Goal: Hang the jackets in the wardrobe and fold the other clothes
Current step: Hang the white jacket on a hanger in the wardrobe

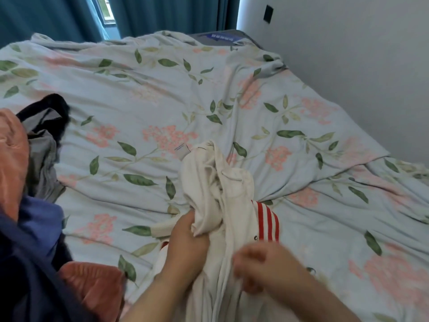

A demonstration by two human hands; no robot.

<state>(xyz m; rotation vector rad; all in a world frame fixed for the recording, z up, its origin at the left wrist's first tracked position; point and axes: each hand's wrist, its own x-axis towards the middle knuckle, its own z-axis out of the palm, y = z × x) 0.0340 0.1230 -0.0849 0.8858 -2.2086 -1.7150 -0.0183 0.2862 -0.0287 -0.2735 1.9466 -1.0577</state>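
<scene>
A cream white garment [216,182] with red striped trim [267,219] lies bunched on the bed [144,94], lifted at its middle. My left hand [188,242] grips a fold of its fabric from the left. My right hand [260,268] is blurred, with curled fingers at the garment's lower right part; whether it holds the cloth is unclear. A small white label sticks out of the garment near its top.
A pile of clothes sits at the left: a pink piece [11,159], a grey and black one [44,140], a dark blue one [30,263], and a reddish corduroy piece [97,287]. Teal curtains [162,12] hang behind the bed. A white wall [348,54] runs along the right.
</scene>
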